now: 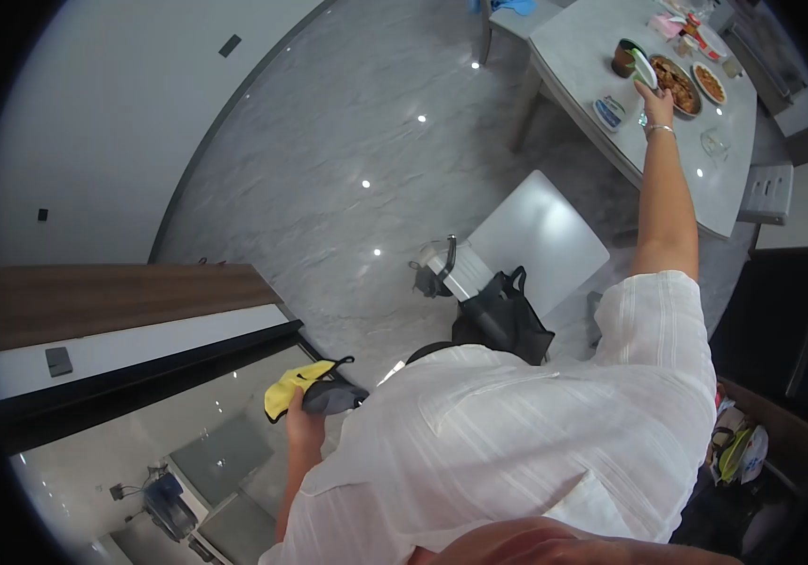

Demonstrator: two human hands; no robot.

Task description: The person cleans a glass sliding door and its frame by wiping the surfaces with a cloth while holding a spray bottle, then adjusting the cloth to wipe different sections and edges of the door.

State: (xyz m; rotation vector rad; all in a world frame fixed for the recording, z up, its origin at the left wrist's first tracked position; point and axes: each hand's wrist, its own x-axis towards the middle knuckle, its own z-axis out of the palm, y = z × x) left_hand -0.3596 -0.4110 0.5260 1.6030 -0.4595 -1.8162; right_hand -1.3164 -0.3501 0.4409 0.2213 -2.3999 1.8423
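Observation:
My left hand (303, 421) is low at the left, its fingers closed round a yellow and grey cloth (293, 386) with dark edging and a small loop. My right hand (656, 104) reaches far out over the table and grips a long white thing with green on it (644, 68); its exact kind is too small to make out. Just beyond that hand sit a dark cup (624, 58) and a dish of brown food (673, 87). A small blue and white tub or packet (608, 113) lies to the left of my right wrist.
The pale table (583, 56) also bears an oval plate of food (708, 83), a clear glass (715, 143) and several packets at its far end. A chair (536, 245) with a black bag (503, 320) stands in front of me. At lower left is a reflective panel (234, 395).

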